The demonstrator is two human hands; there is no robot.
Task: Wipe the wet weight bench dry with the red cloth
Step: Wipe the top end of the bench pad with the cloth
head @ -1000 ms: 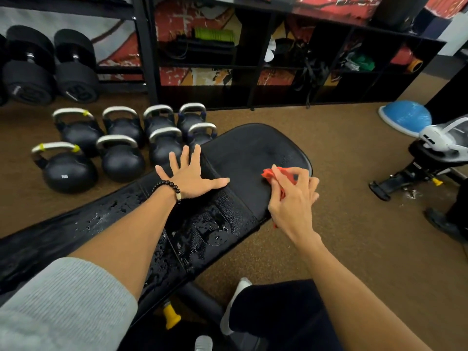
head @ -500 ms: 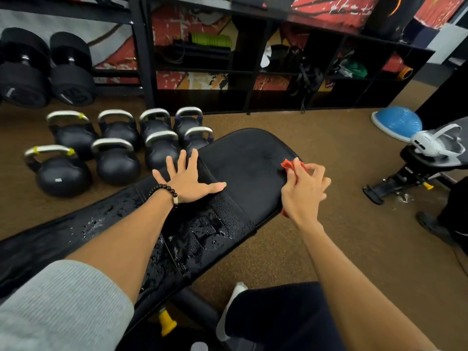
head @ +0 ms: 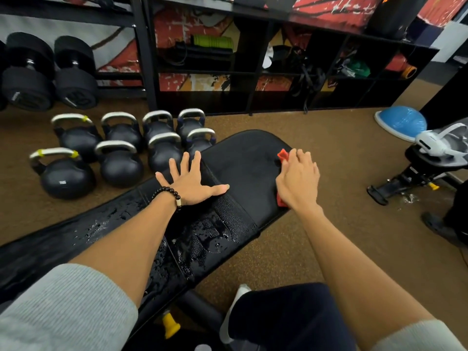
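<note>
Right hand slid red cloth farther along bench.

Only one view is given, taken from the person's head. It is directed forward and down, close over the weight bench, whose far end is seen near the middle; the floor is behind.

black weight bench: wet mid-section | red cloth: far end
</note>
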